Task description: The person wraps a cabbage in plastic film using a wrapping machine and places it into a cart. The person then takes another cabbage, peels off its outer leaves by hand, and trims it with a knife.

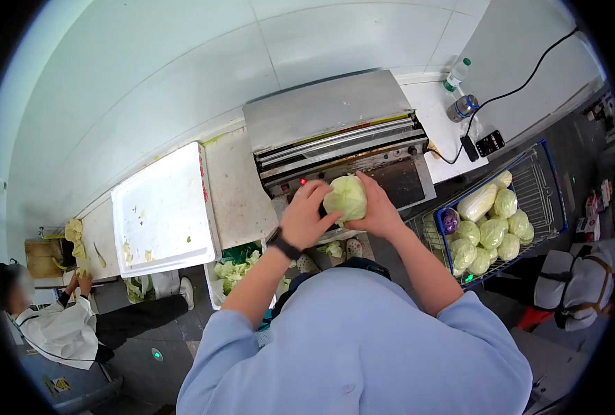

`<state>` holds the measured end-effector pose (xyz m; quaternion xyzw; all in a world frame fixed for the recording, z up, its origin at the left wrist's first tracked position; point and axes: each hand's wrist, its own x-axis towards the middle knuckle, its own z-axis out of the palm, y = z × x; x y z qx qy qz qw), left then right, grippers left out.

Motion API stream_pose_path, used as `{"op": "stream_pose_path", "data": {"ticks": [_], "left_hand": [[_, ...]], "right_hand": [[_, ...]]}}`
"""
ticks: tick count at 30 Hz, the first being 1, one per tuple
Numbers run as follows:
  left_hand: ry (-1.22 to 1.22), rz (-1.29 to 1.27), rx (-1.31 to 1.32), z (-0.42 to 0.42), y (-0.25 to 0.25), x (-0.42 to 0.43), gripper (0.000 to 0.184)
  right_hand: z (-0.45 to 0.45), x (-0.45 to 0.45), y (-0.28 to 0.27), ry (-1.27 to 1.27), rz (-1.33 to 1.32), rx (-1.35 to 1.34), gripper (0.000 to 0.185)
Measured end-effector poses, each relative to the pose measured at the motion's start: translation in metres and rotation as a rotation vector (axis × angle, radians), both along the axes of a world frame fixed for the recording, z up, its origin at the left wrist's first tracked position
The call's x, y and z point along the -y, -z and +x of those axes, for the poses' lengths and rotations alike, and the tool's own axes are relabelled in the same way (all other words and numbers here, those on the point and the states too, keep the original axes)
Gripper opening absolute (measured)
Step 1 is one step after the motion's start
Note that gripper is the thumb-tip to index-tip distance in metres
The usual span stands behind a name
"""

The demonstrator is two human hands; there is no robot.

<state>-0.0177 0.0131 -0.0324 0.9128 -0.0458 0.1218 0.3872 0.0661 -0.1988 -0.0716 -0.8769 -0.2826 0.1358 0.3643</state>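
Observation:
A pale green round cabbage (347, 198) is held in front of me, above the front of a metal film-wrapping machine (328, 114). My right hand (378, 209) wraps round its right side. From the left, my left hand (306, 214) presses against it with curved fingers and the thumb low on its side; the fingers are slightly blurred. Behind the cabbage, the machine's film roll (342, 142) lies across its front, and a dark plate (390, 183) sits below, partly covered by my hands. A red light (302, 181) glows on the machine.
At right stands a cart (555, 187) with several wrapped cabbages (493, 234) and a purple one (450, 221). A white tray (162, 207) lies left, above a crate of leaves (232, 275). Bottle (457, 74), cup (463, 108) and phone (489, 143) stand far right. Another person (58, 325) works at left.

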Motion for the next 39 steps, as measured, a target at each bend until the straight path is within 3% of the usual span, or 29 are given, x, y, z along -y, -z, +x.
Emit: {"op": "stream_pose_path", "data": {"ticks": [7,13,22,25,28,31,39], "left_hand": [[0.181,0.016,-0.047,0.034,0.025,0.003,0.041],[0.299,0.113,0.122,0.037,0.01,0.011,0.029],[0.135,-0.014,0.092,0.034,0.025,0.001,0.025],[-0.119,-0.056,-0.019,0.019,0.011,0.019,0.025],[-0.124,0.014,-0.18,0.012,0.021,0.019,0.021],[-0.063,-0.164,-0.104,0.011,0.035,0.008,0.017],[-0.214,-0.249,-0.14,0.003,0.053,-0.007,0.012]], "right_hand": [[-0.006,0.005,-0.004,0.001,0.015,-0.005,0.122],[-0.005,0.007,0.001,-0.025,0.054,0.03,0.121],[-0.007,0.003,0.005,-0.047,0.059,0.086,0.119],[-0.008,-0.001,0.004,-0.048,0.034,0.099,0.118],[-0.011,-0.004,0.001,-0.05,0.016,0.114,0.117],[-0.011,-0.006,-0.003,-0.06,-0.003,0.129,0.116],[-0.004,0.001,-0.004,-0.044,0.013,0.068,0.116]]}}
